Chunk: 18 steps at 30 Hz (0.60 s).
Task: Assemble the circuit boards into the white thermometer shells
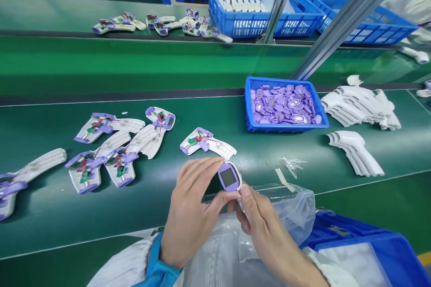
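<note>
From where I stand, the blue tray [286,129] full of purple pieces [281,105] is the easiest marker on the green surface [141,208]. Nearer the person than that tray, and off to its left, a handheld device [229,177] is held up with its dark little screen facing the person. The left hand [193,208] is clamped on it, fingers over the top and thumb underneath; the right hand [264,222] is closed around its lower part, which is mostly hidden by the fingers. Left of the tray lies a lone open device [209,141], wires and a green board showing, and farther left a cluster of open devices [120,168] touching one another. White shells [362,105] are heaped just right of the tray, with a smaller row of shells [357,152] nearer the person. Beyond the tray stands a blue basket [242,26].
</note>
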### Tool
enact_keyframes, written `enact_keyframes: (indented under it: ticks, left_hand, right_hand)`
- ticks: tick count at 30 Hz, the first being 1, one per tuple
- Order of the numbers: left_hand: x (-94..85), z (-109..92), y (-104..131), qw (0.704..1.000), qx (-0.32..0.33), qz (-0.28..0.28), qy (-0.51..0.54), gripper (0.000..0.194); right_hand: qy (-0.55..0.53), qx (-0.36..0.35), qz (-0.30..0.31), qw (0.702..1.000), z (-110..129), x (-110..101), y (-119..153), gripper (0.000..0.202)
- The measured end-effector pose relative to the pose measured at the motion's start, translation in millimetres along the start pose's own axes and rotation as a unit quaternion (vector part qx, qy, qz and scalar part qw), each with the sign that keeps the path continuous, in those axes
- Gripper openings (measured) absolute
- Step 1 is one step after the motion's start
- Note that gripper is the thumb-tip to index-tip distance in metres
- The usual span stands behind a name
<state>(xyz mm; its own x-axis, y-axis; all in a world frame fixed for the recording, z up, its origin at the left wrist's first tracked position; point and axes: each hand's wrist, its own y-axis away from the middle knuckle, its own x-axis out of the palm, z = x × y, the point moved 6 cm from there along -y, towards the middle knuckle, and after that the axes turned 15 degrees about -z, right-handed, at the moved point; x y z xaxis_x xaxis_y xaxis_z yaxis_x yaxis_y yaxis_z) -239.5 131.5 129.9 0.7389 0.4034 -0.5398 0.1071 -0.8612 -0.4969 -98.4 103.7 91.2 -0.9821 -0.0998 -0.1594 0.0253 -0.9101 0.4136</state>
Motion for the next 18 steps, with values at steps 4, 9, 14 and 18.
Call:
enact_keyframes:
  ticks: [4,9,14,18]
  left_hand:
    - [8.9,-14,-6,0.997,0.054,0.016,-0.05,0.036]
    - [19.3,-25,-9,0.995,0.075,0.023,-0.064,0.035]
    - [24.3,-31,-4,0.996,0.06,0.05,-0.033,0.025]
    - [15.8,-31,-4,0.998,0.027,0.058,0.004,0.015]
  right_hand:
    - [0.097,-0.087,-0.024,0.991,16,-15,-7,0.044]
    - [0.148,-0.161,-0.034,0.975,23,-31,-8,0.045]
    - [0.151,-0.12,-0.027,0.981,11,-37,2,0.045]
    - [0.15,-0.137,-0.023,0.979,15,-37,7,0.041]
